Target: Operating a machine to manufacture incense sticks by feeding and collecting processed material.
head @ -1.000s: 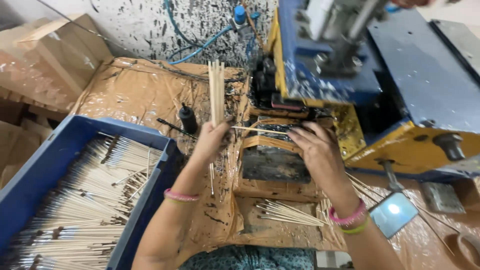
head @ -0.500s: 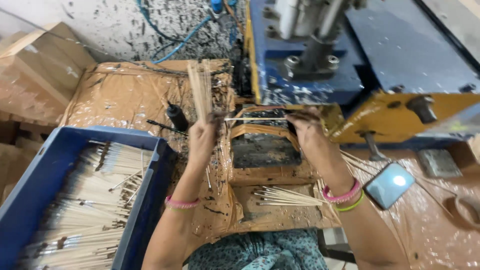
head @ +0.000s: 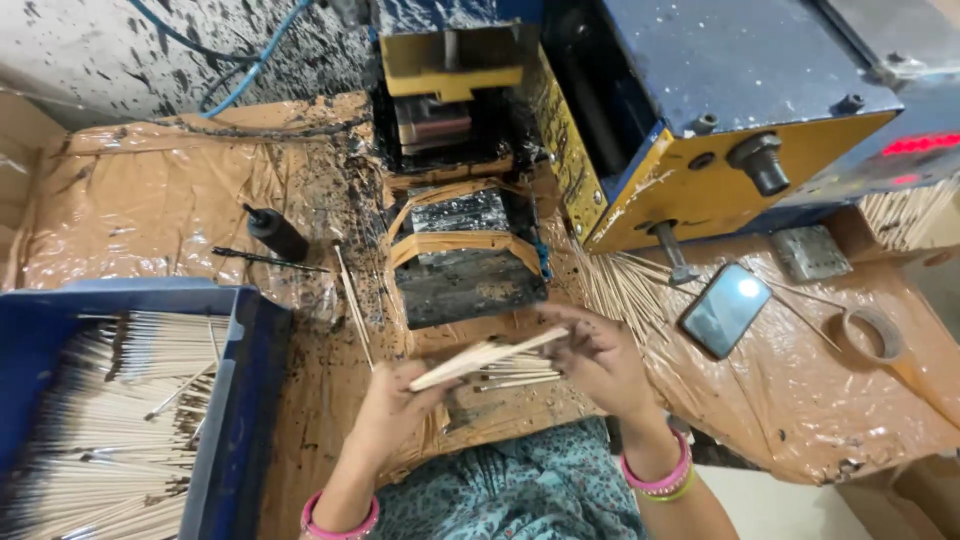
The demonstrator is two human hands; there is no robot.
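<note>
A bundle of thin pale wooden sticks (head: 480, 357) is held between both hands, lying nearly level just above the table's front edge. My left hand (head: 393, 410) grips its near left end. My right hand (head: 597, 357) closes around the right end. Both wrists wear pink bangles. A few loose sticks (head: 515, 379) lie on the plastic sheet under the bundle. Beyond the hands sits a dark, stained block (head: 463, 255) wrapped in tan bands, in front of the blue and yellow machine (head: 690, 130).
A blue tray (head: 225, 400) at the left holds several dark-tipped sticks. A small black bottle (head: 276, 233) stands on the brown plastic sheet. Loose sticks (head: 620, 290), a phone (head: 725, 309), a tape roll (head: 870, 335) and a metal plate (head: 810, 252) lie at the right.
The sticks were upright in my left hand by the dark block; now both hands hold the bundle level, nearer my body. The camera has shifted left and closer.
</note>
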